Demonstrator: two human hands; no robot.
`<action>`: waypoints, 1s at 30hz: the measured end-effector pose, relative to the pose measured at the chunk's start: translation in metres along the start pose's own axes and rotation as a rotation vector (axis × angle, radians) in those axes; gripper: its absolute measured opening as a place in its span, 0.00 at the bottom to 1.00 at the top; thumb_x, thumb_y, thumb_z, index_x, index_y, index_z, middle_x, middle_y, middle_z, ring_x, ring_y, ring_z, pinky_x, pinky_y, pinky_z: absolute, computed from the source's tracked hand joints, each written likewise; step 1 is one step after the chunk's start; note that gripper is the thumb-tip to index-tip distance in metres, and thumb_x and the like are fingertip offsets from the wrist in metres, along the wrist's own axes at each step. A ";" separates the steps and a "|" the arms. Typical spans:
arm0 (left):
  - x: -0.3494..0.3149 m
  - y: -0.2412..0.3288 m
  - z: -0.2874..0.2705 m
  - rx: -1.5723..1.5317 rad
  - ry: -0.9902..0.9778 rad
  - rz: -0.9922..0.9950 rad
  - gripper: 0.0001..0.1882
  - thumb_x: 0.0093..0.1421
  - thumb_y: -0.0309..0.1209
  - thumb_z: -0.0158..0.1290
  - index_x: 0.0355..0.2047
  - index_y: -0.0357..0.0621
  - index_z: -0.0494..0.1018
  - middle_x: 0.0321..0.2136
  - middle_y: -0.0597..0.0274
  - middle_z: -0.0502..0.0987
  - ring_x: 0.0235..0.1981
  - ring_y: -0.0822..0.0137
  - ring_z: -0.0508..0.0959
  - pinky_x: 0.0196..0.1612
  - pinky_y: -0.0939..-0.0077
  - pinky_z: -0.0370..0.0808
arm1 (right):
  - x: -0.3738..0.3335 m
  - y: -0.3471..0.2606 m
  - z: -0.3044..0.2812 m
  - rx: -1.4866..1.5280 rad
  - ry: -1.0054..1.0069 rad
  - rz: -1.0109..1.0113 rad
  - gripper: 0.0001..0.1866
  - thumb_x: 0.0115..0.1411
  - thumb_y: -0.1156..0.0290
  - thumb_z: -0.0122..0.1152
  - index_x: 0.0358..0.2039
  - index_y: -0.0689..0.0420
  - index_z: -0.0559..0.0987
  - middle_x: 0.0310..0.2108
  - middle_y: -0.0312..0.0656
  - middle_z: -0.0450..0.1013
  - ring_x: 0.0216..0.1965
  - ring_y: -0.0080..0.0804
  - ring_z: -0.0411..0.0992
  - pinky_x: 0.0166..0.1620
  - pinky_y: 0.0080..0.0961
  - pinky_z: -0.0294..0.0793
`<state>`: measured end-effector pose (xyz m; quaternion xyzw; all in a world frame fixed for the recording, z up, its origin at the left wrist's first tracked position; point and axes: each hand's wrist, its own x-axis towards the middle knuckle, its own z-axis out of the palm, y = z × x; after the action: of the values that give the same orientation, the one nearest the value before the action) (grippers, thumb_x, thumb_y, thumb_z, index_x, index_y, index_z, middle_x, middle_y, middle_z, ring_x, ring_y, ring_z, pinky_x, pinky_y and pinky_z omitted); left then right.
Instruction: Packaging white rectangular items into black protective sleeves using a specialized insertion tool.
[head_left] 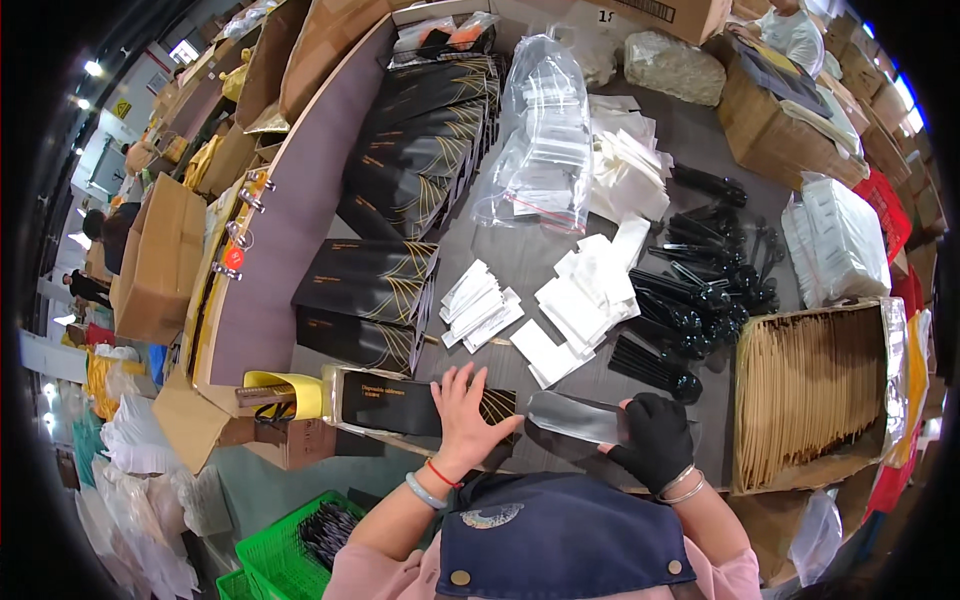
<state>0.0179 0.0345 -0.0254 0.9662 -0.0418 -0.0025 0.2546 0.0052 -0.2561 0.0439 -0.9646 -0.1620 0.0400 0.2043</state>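
Note:
My bare left hand lies spread, fingers apart, over the right end of a black sleeve with gold lines in a clear-edged holder. A black fingerless glove covers my right hand, whose fingers close on the right end of a grey, shiny, see-through packet. What is inside that packet I cannot make out. The packet's left end comes close to my left thumb. Beyond my hands lie white folded paper packets, a smaller pile of white slips and many black plastic spoons.
Black printed sleeves are stacked along the left wall. A carton of thin wooden sticks stands at the right, below wrapped white packs. A clear bag of slips lies at the far side. Below left is a green basket.

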 end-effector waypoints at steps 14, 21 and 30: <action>0.000 -0.002 -0.002 -0.092 -0.046 -0.025 0.48 0.43 0.50 0.68 0.58 0.34 0.64 0.59 0.48 0.63 0.65 0.44 0.54 0.66 0.41 0.40 | 0.007 0.005 -0.003 0.043 -0.093 -0.077 0.31 0.44 0.47 0.69 0.43 0.56 0.75 0.40 0.43 0.71 0.44 0.41 0.70 0.49 0.40 0.64; 0.012 0.005 -0.016 -0.108 -0.237 -0.040 0.53 0.45 0.48 0.68 0.64 0.37 0.54 0.60 0.44 0.62 0.66 0.43 0.54 0.67 0.40 0.39 | 0.048 -0.037 0.069 0.203 0.001 -0.286 0.34 0.46 0.49 0.70 0.47 0.61 0.73 0.41 0.51 0.72 0.43 0.50 0.70 0.47 0.42 0.67; 0.106 -0.054 -0.002 -0.027 0.113 0.075 0.14 0.52 0.28 0.60 0.39 0.39 0.74 0.39 0.49 0.75 0.42 0.49 0.75 0.44 0.60 0.73 | -0.015 0.062 0.004 0.094 0.451 0.201 0.25 0.51 0.67 0.69 0.48 0.59 0.74 0.43 0.47 0.72 0.48 0.45 0.70 0.52 0.36 0.68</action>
<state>0.1281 0.0737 -0.0491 0.9590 -0.0635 0.0610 0.2694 0.0084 -0.3130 0.0148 -0.9499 -0.0133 -0.1484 0.2749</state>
